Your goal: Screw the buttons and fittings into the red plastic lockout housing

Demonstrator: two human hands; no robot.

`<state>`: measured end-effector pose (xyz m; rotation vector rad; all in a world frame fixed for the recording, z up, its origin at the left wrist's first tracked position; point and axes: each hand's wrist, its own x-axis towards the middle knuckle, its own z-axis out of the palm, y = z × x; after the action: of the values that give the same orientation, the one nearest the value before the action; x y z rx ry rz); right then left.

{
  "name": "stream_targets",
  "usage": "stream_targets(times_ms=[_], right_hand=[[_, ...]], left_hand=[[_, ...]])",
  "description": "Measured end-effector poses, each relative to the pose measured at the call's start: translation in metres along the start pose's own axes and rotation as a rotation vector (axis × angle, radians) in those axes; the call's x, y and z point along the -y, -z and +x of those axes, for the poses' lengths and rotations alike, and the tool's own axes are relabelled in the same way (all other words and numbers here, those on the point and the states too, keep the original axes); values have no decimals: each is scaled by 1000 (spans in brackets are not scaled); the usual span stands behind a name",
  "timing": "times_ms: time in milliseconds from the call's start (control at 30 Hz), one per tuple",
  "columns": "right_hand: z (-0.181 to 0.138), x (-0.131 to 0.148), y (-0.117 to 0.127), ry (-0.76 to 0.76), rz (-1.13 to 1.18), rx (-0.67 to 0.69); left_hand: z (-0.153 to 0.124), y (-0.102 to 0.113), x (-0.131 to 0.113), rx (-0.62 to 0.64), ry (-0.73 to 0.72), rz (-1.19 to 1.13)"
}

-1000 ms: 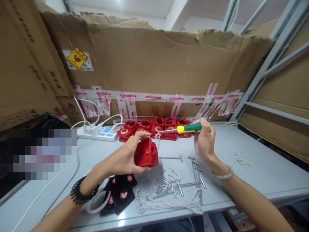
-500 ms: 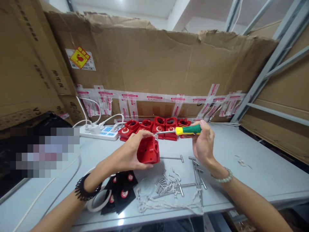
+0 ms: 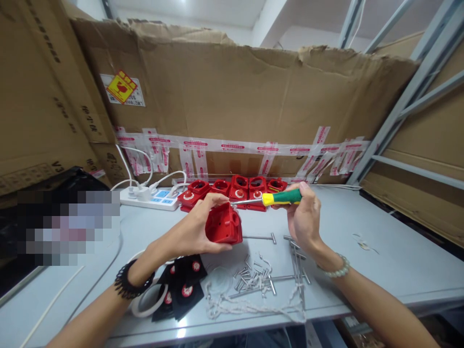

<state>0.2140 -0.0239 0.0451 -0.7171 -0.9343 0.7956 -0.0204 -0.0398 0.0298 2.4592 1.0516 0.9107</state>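
Screwdriver point(image 3: 282, 197) tip now lowered to red housing's point(image 3: 219, 226) rim, apparently aligned; left fingers point(image 3: 217, 198) clamp housing, right fingers point(image 3: 306, 191) clamp handle

Head-cam feed, my notes: red housing point(image 3: 219, 228), box-shaped, hollow, open side facing approx. twd me, round hole in its R flank. I see it held up in L hand point(image 3: 200, 223), thumb below, fingers over top. Screwdriver point(image 3: 284, 196): grn/yel handle gripped in R hand point(image 3: 304, 212), metal shaft near-horiz., pointing L, tip slightly low, at housing's upper R edge. Tip detail too small; can't tell if touching.
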Motion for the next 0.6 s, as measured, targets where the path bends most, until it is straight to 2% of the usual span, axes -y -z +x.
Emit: stream_targets(times_ms=[600], right_hand=[[-1, -1, -3, -5, 12, 6]], left_hand=[[0, 1, -3, 23, -8, -30]])
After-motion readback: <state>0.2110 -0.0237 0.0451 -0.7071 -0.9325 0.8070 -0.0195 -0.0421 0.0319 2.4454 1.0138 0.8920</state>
